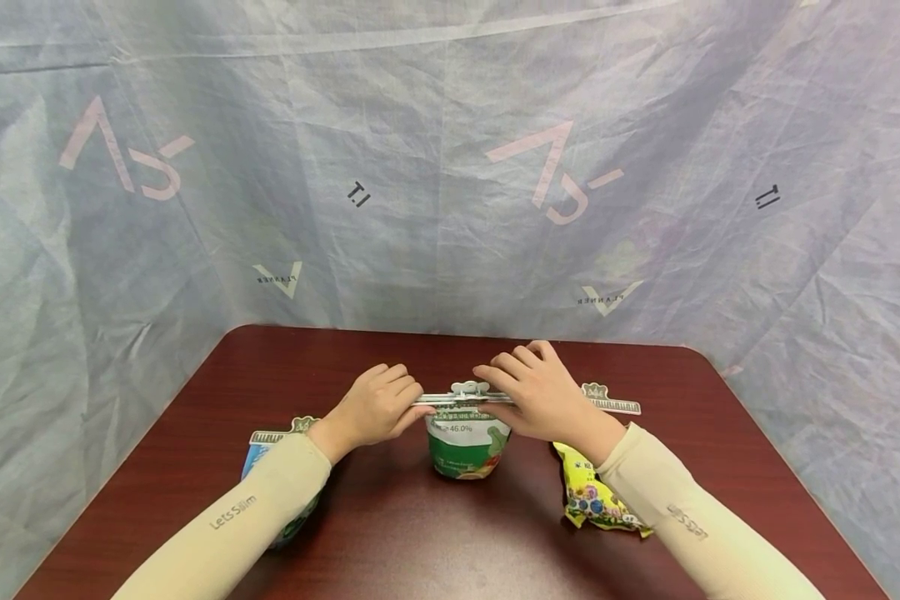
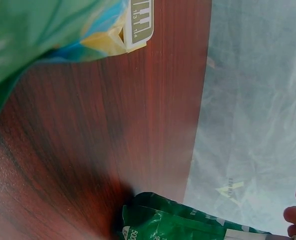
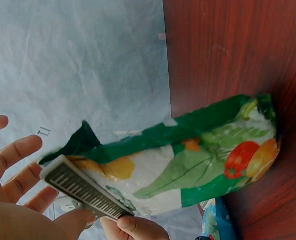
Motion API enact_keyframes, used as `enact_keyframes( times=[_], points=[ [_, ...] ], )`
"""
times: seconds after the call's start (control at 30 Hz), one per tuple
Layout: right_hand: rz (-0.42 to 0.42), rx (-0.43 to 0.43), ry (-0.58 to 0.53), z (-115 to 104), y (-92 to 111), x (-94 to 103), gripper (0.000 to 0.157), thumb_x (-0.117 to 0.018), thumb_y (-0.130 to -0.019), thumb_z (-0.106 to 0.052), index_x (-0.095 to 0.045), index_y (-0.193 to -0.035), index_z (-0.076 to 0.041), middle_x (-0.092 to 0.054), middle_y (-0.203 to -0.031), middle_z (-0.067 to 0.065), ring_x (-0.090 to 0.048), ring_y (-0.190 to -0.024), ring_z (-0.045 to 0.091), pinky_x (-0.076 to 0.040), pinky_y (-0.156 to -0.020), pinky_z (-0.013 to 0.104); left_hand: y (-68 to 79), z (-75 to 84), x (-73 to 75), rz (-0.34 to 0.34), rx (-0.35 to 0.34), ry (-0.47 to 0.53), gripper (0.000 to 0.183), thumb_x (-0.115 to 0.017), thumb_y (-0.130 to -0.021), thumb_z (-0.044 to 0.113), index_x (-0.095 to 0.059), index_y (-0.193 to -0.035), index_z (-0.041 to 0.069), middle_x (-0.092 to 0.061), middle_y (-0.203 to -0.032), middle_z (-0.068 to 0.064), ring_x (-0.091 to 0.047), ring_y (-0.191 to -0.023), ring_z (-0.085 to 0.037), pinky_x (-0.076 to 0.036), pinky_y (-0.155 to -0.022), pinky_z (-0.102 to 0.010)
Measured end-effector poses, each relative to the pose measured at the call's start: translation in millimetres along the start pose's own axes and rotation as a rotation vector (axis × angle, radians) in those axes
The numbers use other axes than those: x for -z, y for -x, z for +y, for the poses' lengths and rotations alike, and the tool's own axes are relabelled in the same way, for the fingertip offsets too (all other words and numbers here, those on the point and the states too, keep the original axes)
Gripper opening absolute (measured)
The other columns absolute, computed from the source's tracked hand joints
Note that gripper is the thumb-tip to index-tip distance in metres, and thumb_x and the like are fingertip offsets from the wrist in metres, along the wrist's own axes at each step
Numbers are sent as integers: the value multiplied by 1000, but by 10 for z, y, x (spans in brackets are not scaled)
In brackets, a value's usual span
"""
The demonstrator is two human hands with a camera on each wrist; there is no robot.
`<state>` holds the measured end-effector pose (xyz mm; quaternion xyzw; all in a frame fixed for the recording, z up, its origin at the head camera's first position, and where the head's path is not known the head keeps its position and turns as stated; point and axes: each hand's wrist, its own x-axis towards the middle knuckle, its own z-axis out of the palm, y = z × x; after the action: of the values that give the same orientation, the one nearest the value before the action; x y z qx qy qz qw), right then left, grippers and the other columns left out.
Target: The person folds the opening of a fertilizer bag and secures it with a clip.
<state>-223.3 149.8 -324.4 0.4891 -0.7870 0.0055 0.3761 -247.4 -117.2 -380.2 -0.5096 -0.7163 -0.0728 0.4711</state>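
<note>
A green and white food bag (image 1: 467, 446), printed with vegetables, stands upright on the table below both hands. Across its top lies a pale bag clip (image 3: 88, 190) with a ruler-like scale and a small latch. One end of the clip is pinched by my left hand (image 1: 378, 404) between thumb and fingers. My right hand (image 1: 532, 392) is at the other end, its thumb touching the clip by the latch. In the right wrist view the fingers (image 3: 18, 150) of this hand are spread and apart from the clip. The left wrist view shows the bag's green side (image 2: 167, 220).
Beneath the left forearm is a blue and green bag (image 1: 251, 458) with a similar clip (image 1: 270, 435). Near the right forearm lies a yellow bag (image 1: 596, 496), with another clip (image 1: 615, 404) above it. A hanging grey cloth (image 1: 435, 208) stands behind the dark red table (image 1: 420, 542).
</note>
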Motion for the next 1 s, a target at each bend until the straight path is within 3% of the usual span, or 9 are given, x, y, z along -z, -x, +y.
enact_keyframes(
  times=[0.17, 0.53, 1.0],
  points=[
    [12, -22, -9, 46, 100, -37, 46, -68, -77, -43, -61, -110, -12, -57, -93, 0, -52, -78, 22, -37, -75, 44, -2, 2, -3, 6, -3, -4, 36, -49, -94, 35, -50, -70, 8, -49, -62, 1, -44, -58, -19, -33, -49, -30],
    [5, -60, -23, 112, 312, -57, 40, -53, -88, -47, -63, -105, -12, -57, -89, -2, -51, -78, 21, -37, -77, 45, 1, -2, -6, -4, 7, 7, 36, -49, -94, 36, -49, -70, 8, -49, -63, 1, -44, -58, -18, -35, -50, -31],
    [-38, -139, -120, 117, 531, -117, 25, -55, -91, -34, -62, -101, -12, -59, -89, -3, -52, -77, 17, -36, -79, 42, 0, 7, 8, -8, 24, 21, 34, -51, -93, 35, -54, -74, 7, -51, -65, 1, -46, -59, -18, -35, -50, -31]
  ],
)
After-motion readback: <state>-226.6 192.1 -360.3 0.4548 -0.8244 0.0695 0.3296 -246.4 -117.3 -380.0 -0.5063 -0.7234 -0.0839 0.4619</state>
